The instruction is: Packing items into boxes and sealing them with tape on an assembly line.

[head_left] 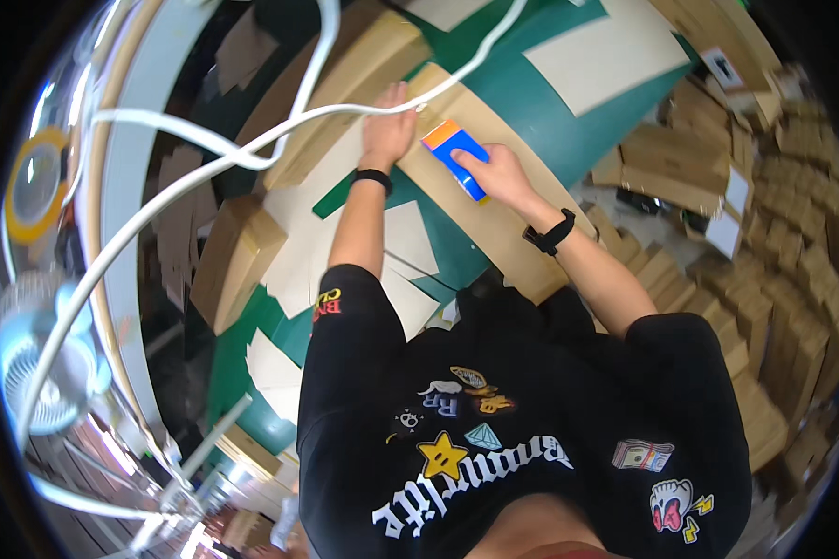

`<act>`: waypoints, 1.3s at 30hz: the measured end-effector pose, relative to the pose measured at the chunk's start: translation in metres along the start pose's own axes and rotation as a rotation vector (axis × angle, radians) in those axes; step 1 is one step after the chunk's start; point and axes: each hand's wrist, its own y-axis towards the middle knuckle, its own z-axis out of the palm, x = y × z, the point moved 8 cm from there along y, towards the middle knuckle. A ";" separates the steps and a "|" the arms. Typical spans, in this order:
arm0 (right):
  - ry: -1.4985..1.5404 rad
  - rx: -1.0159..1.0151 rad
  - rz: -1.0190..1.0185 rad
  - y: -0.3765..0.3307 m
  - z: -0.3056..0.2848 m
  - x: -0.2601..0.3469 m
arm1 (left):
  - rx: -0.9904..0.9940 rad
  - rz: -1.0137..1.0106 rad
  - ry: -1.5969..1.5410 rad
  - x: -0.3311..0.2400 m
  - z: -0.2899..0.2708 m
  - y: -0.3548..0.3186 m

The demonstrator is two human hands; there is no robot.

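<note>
- Blue-and-orange tool lies above the long flat carton, clamped in the grip of the right hand, thumb on top; whether it touches the carton, I cannot tell.
- Its long axis runs roughly along the carton's, orange end away from the person.
- Left hand, fingers extended, at the carton's left edge near its far end, no object visible in it.
- Green counter beneath the carton.
- Pale sheet right of the carton's far end; taller brown box left of it.

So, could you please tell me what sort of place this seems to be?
Probably a packing workshop: brown cardboard stacks fill the right side, and pale flat sheets lie on a green worktable.
</note>
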 end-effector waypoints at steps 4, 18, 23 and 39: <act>-0.120 0.006 0.052 -0.110 -0.068 -0.037 | 0.039 0.026 0.027 -0.011 0.007 0.008; -0.114 -0.090 0.326 -0.275 -0.140 -0.164 | 0.149 0.010 0.141 0.003 0.014 0.009; -0.173 -0.066 0.258 -0.256 -0.129 -0.184 | 0.008 0.317 0.161 -0.089 0.070 -0.076; -0.602 -0.207 0.523 -0.247 -0.113 -0.140 | 0.718 0.972 0.046 -0.271 0.048 -0.199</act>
